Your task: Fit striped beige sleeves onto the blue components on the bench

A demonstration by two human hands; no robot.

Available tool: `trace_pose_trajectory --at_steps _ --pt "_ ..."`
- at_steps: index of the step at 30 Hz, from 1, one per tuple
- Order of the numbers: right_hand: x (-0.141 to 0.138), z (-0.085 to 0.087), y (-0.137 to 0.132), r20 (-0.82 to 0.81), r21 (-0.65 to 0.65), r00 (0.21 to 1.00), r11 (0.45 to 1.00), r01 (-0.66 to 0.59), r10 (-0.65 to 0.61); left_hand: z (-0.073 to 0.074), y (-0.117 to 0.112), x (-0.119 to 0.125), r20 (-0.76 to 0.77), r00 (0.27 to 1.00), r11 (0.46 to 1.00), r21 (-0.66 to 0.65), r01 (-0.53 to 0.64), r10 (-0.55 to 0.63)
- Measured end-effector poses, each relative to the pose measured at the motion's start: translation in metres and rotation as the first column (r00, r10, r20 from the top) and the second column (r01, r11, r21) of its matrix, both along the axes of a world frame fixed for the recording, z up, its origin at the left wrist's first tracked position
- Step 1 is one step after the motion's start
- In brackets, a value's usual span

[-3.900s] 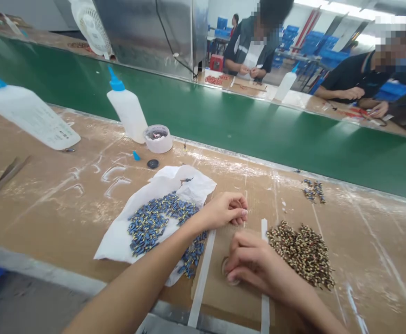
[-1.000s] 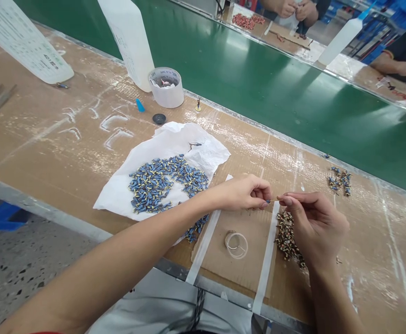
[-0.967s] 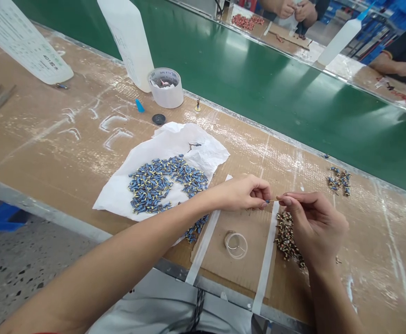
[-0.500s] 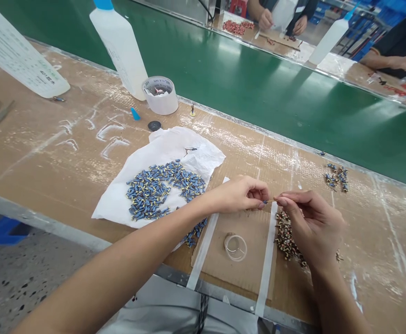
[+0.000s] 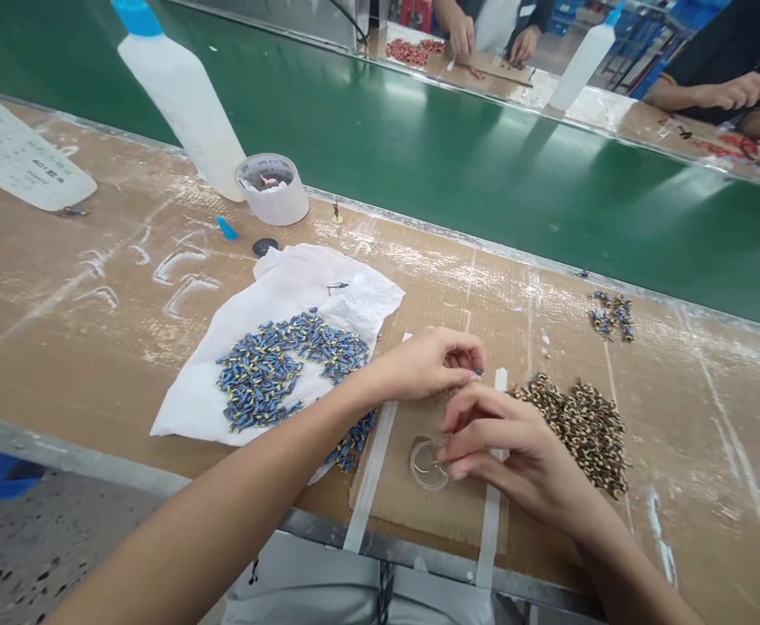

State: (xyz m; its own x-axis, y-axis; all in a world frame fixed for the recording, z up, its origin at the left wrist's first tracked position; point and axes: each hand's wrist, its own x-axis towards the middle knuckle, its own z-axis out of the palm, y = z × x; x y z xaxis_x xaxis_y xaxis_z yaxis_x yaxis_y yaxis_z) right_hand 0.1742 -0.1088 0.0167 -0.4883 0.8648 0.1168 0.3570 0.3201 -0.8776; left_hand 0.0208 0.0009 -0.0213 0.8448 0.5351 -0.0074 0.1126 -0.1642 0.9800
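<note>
My left hand [image 5: 432, 363] is pinched shut on a small blue part above the taped cardboard pad [image 5: 412, 495]. My right hand [image 5: 507, 447] is closed, its fingertips down at a small clear round dish [image 5: 427, 460] on the pad; what it pinches is too small to name. A heap of blue parts [image 5: 276, 373] lies on white paper [image 5: 191, 399] to the left. A heap of brown and black parts [image 5: 575, 425] lies to the right of my right hand.
A white squeeze bottle [image 5: 181, 95] and a tape roll [image 5: 274, 187] stand at the back left. A second bottle [image 5: 16, 161] lies flat. A small cluster of parts [image 5: 611, 314] sits near the green belt [image 5: 484, 174]. Other people's hands [image 5: 737, 87] work beyond it.
My right hand has dropped from beside the left hand down to the clear dish. The hands no longer meet at the thin part. The view has shifted right.
</note>
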Motion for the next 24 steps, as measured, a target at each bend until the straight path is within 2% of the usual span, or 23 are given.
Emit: trace_pose_trajectory --at_steps 5,8,10,12,14,16,19,24 --pt "-0.011 -0.003 -0.002 0.073 -0.067 0.993 0.994 -0.09 0.095 0.002 0.001 0.001 -0.03 1.0 1.0 -0.005 -0.007 0.007" --pt "-0.003 0.002 0.001 0.088 -0.062 0.993 0.995 -0.076 0.081 0.004 0.001 0.0 -0.051 0.999 1.0 0.004 -0.015 0.015" --pt "0.014 0.007 0.005 0.123 -0.023 0.992 1.0 0.017 -0.014 0.005 0.0 0.0 -0.066 0.998 1.0 0.006 -0.013 0.013" --pt "0.042 0.01 0.01 0.204 0.055 0.96 0.982 0.183 -0.19 0.006 0.0 0.0 -0.082 0.997 1.0 0.004 -0.013 0.013" --pt "0.073 0.01 0.013 0.312 0.152 0.861 0.916 0.371 -0.401 0.005 0.0 0.001 -0.089 0.996 1.0 0.001 -0.024 0.024" --pt "0.1 0.006 0.014 0.4 0.2 0.76 0.858 0.473 -0.513 0.004 0.0 0.001 -0.088 0.996 0.999 -0.005 -0.033 0.032" --pt "0.119 -0.002 0.015 0.496 0.146 0.724 0.868 0.475 -0.48 0.002 0.0 0.002 -0.085 0.996 0.999 -0.022 -0.036 0.034" --pt "0.113 -0.013 0.018 0.554 0.065 0.741 0.908 0.415 -0.379 0.002 -0.001 0.002 -0.083 0.996 0.999 -0.03 -0.037 0.035"
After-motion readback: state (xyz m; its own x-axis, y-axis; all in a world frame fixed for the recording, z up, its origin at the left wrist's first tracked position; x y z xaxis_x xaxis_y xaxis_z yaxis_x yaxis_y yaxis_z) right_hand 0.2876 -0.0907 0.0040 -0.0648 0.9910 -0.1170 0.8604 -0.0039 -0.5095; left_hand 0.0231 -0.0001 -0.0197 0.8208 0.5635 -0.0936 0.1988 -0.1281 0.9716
